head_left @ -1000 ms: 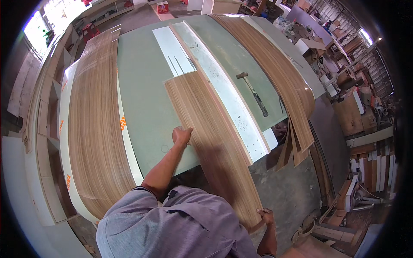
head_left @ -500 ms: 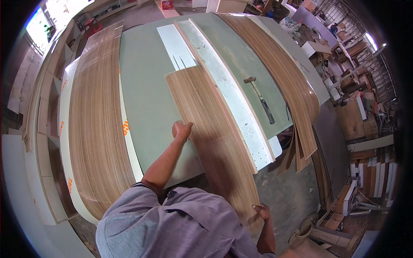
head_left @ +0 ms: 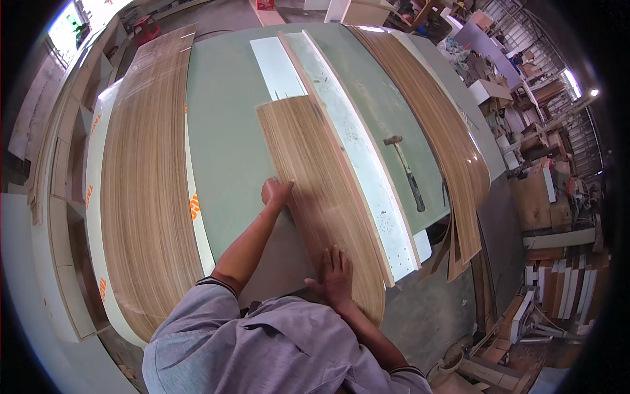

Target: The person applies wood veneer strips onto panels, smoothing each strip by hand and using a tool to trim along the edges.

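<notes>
- Head view: looking down on a pale green surface [head_left: 230,144] carrying wood-grain veneer.
- Lying lengthwise at the middle: a short veneer sheet [head_left: 315,177], near end overhanging the surface's edge.
- Pressing flat, fingers spread, gripping nothing: left hand [head_left: 275,194] on the sheet's left edge, right hand [head_left: 336,276] on its near end.
- Resting just right of a whitish strip [head_left: 361,157]: a hammer [head_left: 407,174].
- Lying along the left side: a long veneer sheet [head_left: 147,177].
- Drooping off the right side: more veneer strips [head_left: 446,144].
- No containers visible on the surface.
</notes>
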Tool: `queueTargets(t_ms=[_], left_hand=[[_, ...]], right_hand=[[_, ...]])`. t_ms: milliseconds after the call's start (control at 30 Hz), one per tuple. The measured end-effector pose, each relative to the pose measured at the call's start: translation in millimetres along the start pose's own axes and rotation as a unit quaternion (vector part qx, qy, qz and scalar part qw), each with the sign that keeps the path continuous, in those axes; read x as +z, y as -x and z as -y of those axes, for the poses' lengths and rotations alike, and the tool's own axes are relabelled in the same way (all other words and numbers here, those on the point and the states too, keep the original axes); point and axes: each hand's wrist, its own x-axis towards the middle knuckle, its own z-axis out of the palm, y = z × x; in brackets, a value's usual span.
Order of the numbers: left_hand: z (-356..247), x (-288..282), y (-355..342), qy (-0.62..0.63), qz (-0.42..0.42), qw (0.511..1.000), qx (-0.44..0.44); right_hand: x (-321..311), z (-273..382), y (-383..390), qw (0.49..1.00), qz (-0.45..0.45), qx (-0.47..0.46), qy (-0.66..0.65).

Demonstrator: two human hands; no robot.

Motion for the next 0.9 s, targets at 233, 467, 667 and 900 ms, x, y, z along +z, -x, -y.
queueTargets(t_ms=[233, 467, 667, 900], left_hand=[[-30, -29, -34, -0.049, 0.069, 0.996, 0.027], [-21, -51, -69, -0.149, 0.039, 0.984, 0.089], [35, -66, 33, -0.013, 0.33, 0.944, -0.018], [62, -36, 177, 0.246, 0.442, 0.859, -0.081]], right_hand=[[44, -3, -48, 0.995, -0.025, -0.045, 0.09], [59, 13, -110, 0.997, -0.013, -0.048, 0.062], [66, 9, -166, 0.992, -0.049, -0.056, 0.098], [74, 46, -240, 0.995, 0.003, -0.042, 0.088]])
